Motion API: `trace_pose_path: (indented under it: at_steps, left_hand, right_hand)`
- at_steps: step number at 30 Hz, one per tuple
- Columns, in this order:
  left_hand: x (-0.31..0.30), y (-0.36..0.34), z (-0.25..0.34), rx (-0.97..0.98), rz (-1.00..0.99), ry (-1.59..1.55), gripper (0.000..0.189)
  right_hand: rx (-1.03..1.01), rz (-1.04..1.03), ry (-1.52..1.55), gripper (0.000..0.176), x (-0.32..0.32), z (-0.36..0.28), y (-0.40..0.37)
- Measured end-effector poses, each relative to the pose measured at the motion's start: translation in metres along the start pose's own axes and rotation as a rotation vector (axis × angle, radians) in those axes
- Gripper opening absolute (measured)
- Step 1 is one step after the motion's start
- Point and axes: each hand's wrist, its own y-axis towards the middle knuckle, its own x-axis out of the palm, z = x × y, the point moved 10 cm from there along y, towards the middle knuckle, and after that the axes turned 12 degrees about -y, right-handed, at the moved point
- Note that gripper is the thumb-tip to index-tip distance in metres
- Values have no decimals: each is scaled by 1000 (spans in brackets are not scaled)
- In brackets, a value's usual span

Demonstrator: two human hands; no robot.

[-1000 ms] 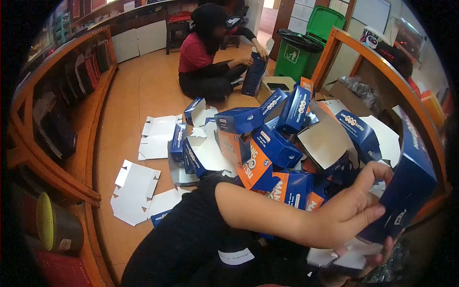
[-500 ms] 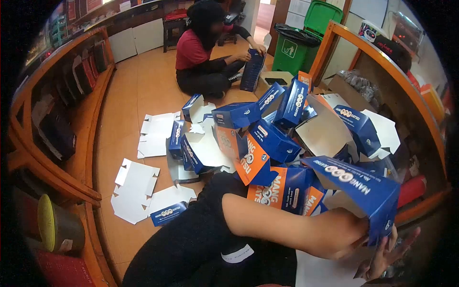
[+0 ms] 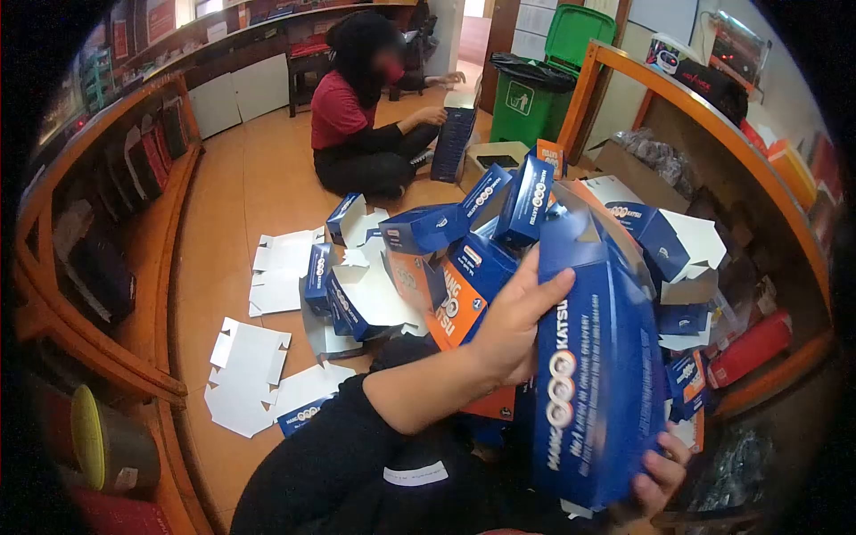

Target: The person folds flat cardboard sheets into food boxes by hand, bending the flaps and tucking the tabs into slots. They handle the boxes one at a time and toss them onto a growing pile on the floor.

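In the head view a blue cardboard box with white lettering stands tilted on end close to me. My left hand grips its upper left edge, thumb across the blue face. Around its lower right edge curl the fingers of my right hand; part of that hand is hidden by the box. A small flap sticks out at the bottom end. Behind it lies a heap of similar blue and orange boxes, among them a part-folded white-lined box and an orange-sided box.
Flat white cardboard blanks lie on the floor to the left. A person sits further back handling a blue box stack. Wooden shelving lines the left side. A green bin stands behind the heap.
The box has swung from lying across at the right to a steep tilt nearer the middle. My left hand has moved up and left to its upper edge. The other person's hand has shifted.
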Motion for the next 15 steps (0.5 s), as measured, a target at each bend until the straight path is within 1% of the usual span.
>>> trace_pose_path:
  at_steps: [1, 3, 4, 5, 7, 8, 9, 11, 12, 15]
  left_hand:
    - [1, 5, 5, 43, -41, -25, 44]
    - [19, 1, 3, 18, -117, 23, 41]
    - [17, -9, -11, -26, -199, 273, 44]
    - [22, -19, -22, -72, -280, 523, 47]
    - [27, -57, -80, -592, -670, 928, 34]
    - [50, -68, -82, -445, -820, 815, 27]
    - [71, -82, -82, -294, -961, 692, 21]
    - [73, -87, -78, -254, -934, 690, 17]
    - [73, -89, -77, -236, -920, 688, 15]
    - [71, -87, -67, 60, -860, 911, 14]
  right_hand:
    - [41, 24, 19, 66, 4, -4, 7]
    - [110, 73, 56, 67, 11, -2, 13]
    - [196, 166, 75, 69, 9, 11, 4]
    - [215, 215, 41, 68, 3, 19, 1]
    - [260, 315, -31, 66, -11, 34, -4]
    - [352, 150, -105, 54, -5, 33, 2]
    - [389, 145, -75, 42, 5, 27, 29]
    - [315, -254, 5, 36, 47, 23, 24]
    - [389, -316, 117, 30, 61, 29, 19]
    - [399, -372, 15, 25, 64, 30, 19]
